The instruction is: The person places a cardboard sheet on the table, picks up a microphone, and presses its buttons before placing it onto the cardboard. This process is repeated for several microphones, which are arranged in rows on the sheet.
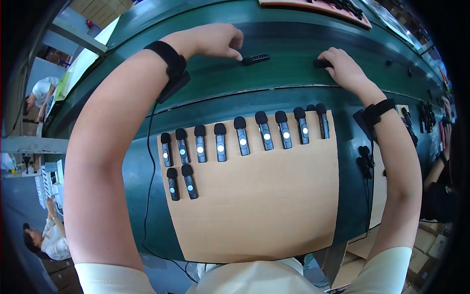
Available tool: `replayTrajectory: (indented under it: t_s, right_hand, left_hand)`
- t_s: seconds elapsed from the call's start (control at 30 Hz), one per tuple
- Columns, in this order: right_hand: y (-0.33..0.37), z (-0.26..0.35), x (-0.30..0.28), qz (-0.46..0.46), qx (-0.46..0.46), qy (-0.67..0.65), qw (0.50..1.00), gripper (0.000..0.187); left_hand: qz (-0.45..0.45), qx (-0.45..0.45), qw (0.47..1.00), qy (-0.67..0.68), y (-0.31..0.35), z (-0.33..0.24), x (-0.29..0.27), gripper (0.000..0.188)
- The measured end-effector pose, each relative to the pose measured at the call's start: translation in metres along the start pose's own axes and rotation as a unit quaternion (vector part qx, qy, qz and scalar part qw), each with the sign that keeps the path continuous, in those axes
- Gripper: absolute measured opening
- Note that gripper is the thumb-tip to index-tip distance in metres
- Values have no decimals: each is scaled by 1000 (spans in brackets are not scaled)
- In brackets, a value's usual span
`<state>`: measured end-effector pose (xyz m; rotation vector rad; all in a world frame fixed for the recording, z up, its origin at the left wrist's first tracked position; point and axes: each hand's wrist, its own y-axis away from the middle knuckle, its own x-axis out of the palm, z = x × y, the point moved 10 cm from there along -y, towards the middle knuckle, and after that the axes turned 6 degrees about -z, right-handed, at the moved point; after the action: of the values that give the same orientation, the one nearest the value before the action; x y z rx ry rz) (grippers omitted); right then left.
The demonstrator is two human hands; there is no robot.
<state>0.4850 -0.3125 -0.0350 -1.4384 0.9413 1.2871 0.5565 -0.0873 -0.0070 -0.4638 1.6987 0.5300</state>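
Note:
On the green work surface, my left hand (223, 41) hovers with curled fingers and the thumb apart from them. Its thumb tip is right beside the foam end of a small black clip-on microphone (257, 59); I cannot tell if they touch. My right hand (341, 68) is closed on another small black microphone (321, 63), mostly covered by the fingers. Nearer me, a brown cardboard sheet (259, 206) carries a row of several black microphones (243, 139) with foam tops, most with a pale round spot. Two more microphones (189, 181) form a second row at its left.
A pinkish tray (313, 11) of black parts stands at the far edge. Black cables and clips (364, 161) lie right of the cardboard. Wrist straps with black boxes (174, 88) trail cables from both my arms. Other people (46, 240) sit at the left, and another arm (437, 166) shows at right.

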Motion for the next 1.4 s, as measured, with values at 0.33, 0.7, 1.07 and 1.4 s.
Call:
replayTrajectory:
  t_s: [0.33, 0.7, 1.07, 1.4]
  right_hand:
    - [12, 5, -26, -72, 9, -132, 989, 27]
    - [135, 70, -89, -73, 179, -665, 722, 28]
    - [263, 275, -132, -64, 25, -684, 727, 56]
    - [287, 303, -123, -146, -23, -617, 773, 35]
  left_hand:
    - [45, -21, 998, -38, -7, 4, 31, 27]
    - [-181, -18, 965, 190, 121, -44, -60, 15]
    - [-284, 33, 862, 420, 330, -240, -30, 26]
    - [-341, -51, 824, 451, 363, -260, 21, 34]
